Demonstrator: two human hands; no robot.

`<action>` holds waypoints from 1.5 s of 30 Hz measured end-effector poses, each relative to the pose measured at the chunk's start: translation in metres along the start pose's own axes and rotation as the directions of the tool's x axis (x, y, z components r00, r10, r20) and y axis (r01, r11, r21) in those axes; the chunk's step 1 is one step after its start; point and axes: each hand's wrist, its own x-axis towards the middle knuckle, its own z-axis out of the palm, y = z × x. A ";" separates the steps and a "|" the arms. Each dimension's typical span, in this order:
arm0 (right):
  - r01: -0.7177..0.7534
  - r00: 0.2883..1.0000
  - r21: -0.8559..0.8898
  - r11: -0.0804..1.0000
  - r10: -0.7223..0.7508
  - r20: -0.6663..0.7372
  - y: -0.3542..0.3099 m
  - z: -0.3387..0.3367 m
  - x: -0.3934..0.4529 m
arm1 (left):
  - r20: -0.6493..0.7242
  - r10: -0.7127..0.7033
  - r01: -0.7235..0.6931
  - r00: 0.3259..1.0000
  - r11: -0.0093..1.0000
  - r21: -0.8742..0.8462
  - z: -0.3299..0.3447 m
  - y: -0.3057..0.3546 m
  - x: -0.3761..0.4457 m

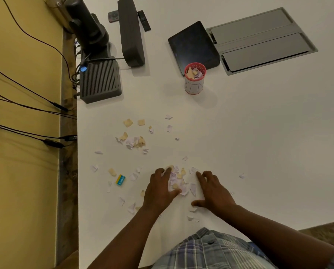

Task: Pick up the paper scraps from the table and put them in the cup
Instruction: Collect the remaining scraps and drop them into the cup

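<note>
White tabletop (259, 142) ran out ahead of me, with a yellow wall (22, 171) and its trailing cables off to one side. I took the cup (195, 79) as my marker: red-rimmed, white-labelled, upright, already holding a fair heap of scraps. It stood well beyond my hands, just in front of a dark tablet (193, 45), with a grey recessed panel (259, 39) beside that.

Between the cup and me lay the paper scraps, white and tan. One loose cluster (133, 140) sat about midway back from the cup and off to my left. The densest pile (176, 180) lay nearest me, between my hands. A small blue and yellow eraser (120, 180) rested among the stray bits, left of that pile.

I had my left hand (159, 189) and right hand (212, 188) set down on either side of the near pile, palms facing the table and angled inward, so I judged I was corralling the bits into one heap rather than picking them singly. My left fingers lay loosely bent over the pile's edge, thumb touching the scraps; they pressed and did not pinch. My right fingers were spread and lightly arched, tips on the table just beside the scraps, thumb stretched toward my body. Neither hand held anything lifted. Both forearms reached straight out from my plaid shirt (210, 251), low over the table.
</note>
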 end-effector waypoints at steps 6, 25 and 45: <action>0.112 0.992 0.040 0.993 -0.110 -0.055 -0.020 0.004 0.024 | 0.024 0.068 -0.068 0.997 0.997 -0.032 0.008 0.012 0.004; 0.237 0.958 0.100 0.966 -0.215 -0.190 -0.018 -0.038 0.071 | -0.172 -0.185 0.093 0.968 0.893 -0.440 -0.035 -0.001 0.044; 0.148 0.834 0.144 0.978 -0.045 -0.549 -0.009 -0.231 0.182 | -0.166 -0.243 0.107 0.956 0.813 -0.573 -0.078 0.004 0.120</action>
